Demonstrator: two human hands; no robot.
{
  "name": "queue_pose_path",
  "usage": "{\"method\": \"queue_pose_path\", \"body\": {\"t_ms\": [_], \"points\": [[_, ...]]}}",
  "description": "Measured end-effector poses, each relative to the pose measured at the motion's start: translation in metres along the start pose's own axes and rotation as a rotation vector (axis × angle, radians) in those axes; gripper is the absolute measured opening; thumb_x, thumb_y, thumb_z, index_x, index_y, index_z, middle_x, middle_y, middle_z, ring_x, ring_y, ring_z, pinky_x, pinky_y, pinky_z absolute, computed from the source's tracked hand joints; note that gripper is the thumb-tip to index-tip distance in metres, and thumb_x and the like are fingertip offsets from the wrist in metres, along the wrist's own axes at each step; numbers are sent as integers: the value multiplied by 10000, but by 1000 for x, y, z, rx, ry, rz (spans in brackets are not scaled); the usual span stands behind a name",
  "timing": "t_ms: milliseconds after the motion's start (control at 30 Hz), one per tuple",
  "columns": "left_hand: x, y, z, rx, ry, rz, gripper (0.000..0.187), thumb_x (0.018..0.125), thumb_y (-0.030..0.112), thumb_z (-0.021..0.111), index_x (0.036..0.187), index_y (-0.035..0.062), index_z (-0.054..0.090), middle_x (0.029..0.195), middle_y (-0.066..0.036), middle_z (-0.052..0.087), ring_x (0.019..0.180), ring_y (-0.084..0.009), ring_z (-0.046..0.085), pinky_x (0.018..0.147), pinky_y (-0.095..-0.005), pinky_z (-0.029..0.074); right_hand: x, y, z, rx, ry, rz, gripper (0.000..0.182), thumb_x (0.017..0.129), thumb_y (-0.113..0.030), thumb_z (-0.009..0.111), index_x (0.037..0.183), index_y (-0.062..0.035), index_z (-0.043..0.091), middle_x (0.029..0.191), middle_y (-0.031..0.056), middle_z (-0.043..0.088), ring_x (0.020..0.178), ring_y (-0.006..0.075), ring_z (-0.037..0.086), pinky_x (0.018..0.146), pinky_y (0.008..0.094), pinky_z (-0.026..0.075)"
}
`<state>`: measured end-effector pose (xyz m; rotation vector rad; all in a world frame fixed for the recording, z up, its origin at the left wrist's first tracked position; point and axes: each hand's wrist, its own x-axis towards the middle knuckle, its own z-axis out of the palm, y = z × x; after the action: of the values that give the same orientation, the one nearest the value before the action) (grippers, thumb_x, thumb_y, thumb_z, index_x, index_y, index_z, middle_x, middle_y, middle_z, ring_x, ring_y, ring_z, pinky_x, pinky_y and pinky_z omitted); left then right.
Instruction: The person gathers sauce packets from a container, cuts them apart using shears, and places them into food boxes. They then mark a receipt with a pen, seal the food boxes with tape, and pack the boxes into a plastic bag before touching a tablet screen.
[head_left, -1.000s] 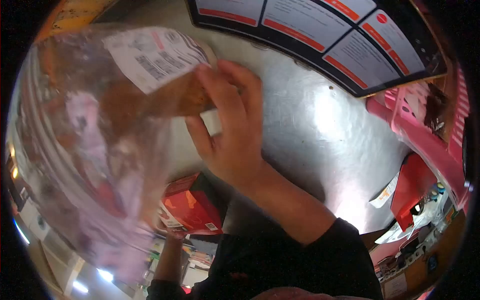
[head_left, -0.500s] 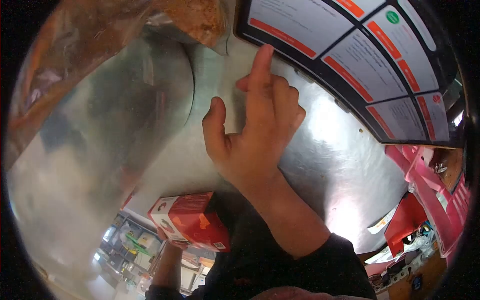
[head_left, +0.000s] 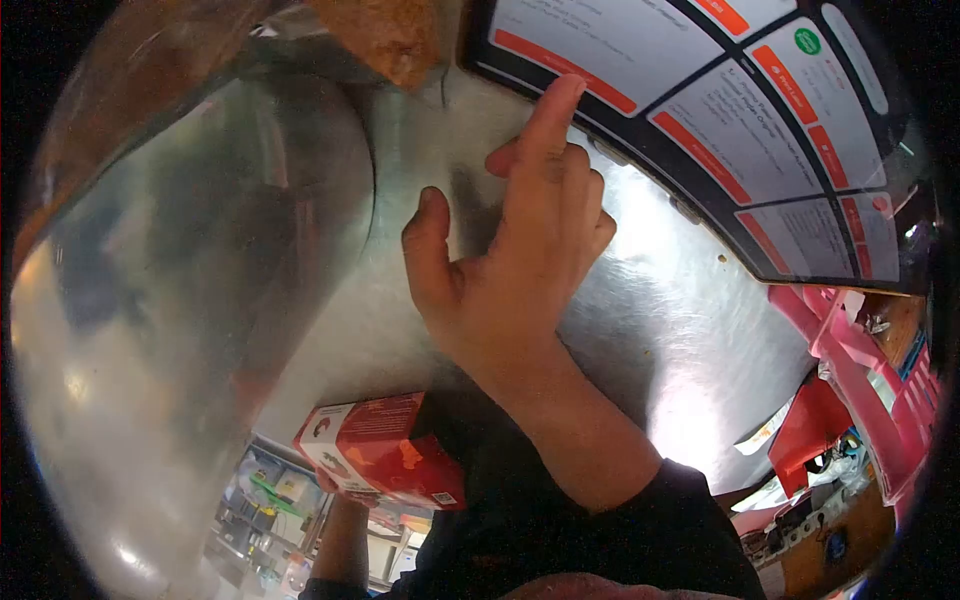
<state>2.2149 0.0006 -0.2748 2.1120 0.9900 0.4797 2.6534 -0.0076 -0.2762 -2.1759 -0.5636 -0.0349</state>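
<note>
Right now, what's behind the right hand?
Around the right hand, the metal table shows behind it, with the screen behind the index fingertip. Whatever is directly behind the palm is covered; can't tell.

two hands (head_left: 515,260), one screen (head_left: 720,120), one box (head_left: 385,450)

White glare burns along the metal counter (head_left: 360,330); fisheye edges bend into black, and the screen's (head_left: 690,130) small print blurs.

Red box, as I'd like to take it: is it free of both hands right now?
No, the left hand has hold of the red box along its lower edge in the view.
</note>
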Motion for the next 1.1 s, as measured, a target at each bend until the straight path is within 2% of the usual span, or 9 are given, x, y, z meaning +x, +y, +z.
{"method": "queue_pose_path", "body": {"t_ms": [300,433,600,667,800,867,900,967,1100], "points": [[3,-3,-2,1,-23,4,942,700,458,786,1422,65,325,1507,-223,216,1362,-399,314,1041,-508,378,-1,7,2,259,158,-191,844,656,-127,661,1424,80,381,840,50,542,803,233,504,708,384,329],[2,0,-3,7,-31,12,958,684,452,804,1422,71,328,1516,-222,204,1369,-404,305,1043,-513,377,-8,-5,0,611,232,-389,486,615,-178,686,1091,-80,666,763,37,489,671,247,496,599,393,333],[10,2,-5,14,-61,23,977,663,445,825,1422,78,332,1528,-222,189,1376,-411,295,1045,-520,377,-29,-55,-64,862,-375,-513,200,749,-183,631,886,-41,662,959,109,591,780,213,561,594,360,420],[18,9,-11,36,-86,17,985,655,443,834,1423,81,333,1533,-222,184,1380,-413,291,1046,-523,376,-54,-66,-78,717,-908,-518,235,782,-223,604,910,-31,647,1031,130,581,954,276,582,762,433,484],[53,48,-35,256,-292,-56,1002,639,437,851,1423,86,336,1542,-221,172,1386,-418,283,1048,-528,375,-127,-68,-78,123,-811,-548,399,828,-314,552,1103,-34,625,1173,177,558,1165,362,503,989,534,397],[92,88,-45,503,-452,315,975,528,357,914,1347,146,430,1526,-224,235,1406,-462,227,1069,-632,291,-141,-66,-81,-18,-772,-659,479,856,-361,527,1202,-36,596,1243,195,537,1221,392,462,1056,571,337],[98,99,-49,534,-600,40,950,546,321,898,1364,207,429,1499,-260,268,1397,-510,214,1085,-659,234,-146,-67,-80,-65,-779,-678,502,859,-369,525,1234,-39,577,1267,196,526,1225,390,455,1050,579,339],[114,100,-48,582,-726,378,916,567,252,864,1366,223,414,1471,-283,305,1356,-552,251,1068,-655,264,-149,-71,-80,-142,-801,-711,550,866,-385,520,1298,-44,539,1313,197,503,1233,387,443,1039,594,342],[132,123,-37,395,-797,320,958,577,127,773,1396,215,284,1454,-287,276,1271,-550,342,1013,-636,338,-152,-76,-80,-104,-793,-626,607,825,-389,601,1316,-42,515,1293,193,505,1237,377,429,1040,606,340]]}}
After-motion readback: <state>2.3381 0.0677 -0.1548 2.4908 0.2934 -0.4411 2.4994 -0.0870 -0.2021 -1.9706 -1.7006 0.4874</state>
